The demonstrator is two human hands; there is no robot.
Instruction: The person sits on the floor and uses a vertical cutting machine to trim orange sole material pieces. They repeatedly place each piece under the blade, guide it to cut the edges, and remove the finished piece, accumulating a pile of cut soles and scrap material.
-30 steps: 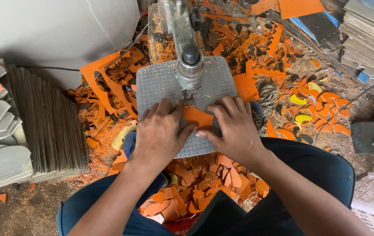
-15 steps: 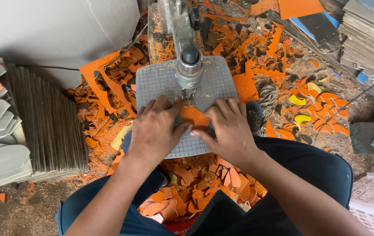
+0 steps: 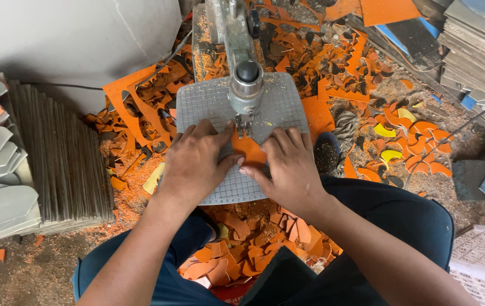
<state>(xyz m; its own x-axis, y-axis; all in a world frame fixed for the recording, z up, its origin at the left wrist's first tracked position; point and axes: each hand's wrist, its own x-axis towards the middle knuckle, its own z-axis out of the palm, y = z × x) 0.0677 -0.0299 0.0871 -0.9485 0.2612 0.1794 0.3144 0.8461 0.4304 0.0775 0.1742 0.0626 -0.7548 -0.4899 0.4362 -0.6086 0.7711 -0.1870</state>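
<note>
While the two hands have barely shifted over the last second, the small orange piece (image 3: pixel 249 150) between them looks turned a little and shows slightly less of itself than it did, which suggests that it is being fed slowly under the saw head (image 3: pixel 246 86) and that the cut is under way rather than starting or ending. The left hand (image 3: pixel 196 164) lies flat on the grey gridded surface (image 3: pixel 208 102), just on the near side of the saw head and to its left, fingers spread narrow and pressing on the left edge of the orange piece; the right hand (image 3: pixel 289 170) mirrors it to the right of the saw head, its fingertips on the piece's right edge and its thumb curled under toward the near rim. Neither hand grips the piece; both pin it down and steer it. The piece itself sits directly in front of the saw head, touching the thin blade (image 3: pixel 243 126) or just at it; the contact is too fine to tell. Nearer than the saw head, between the person's knees, lies a heap of cut orange shapes (image 3: pixel 248 249). Beyond and to either side of the saw head, orange offcuts (image 3: pixel 339 68) and sawdust cover the floor, and far to its left stands a stack of grey sheets (image 3: pixel 61 153).
</note>
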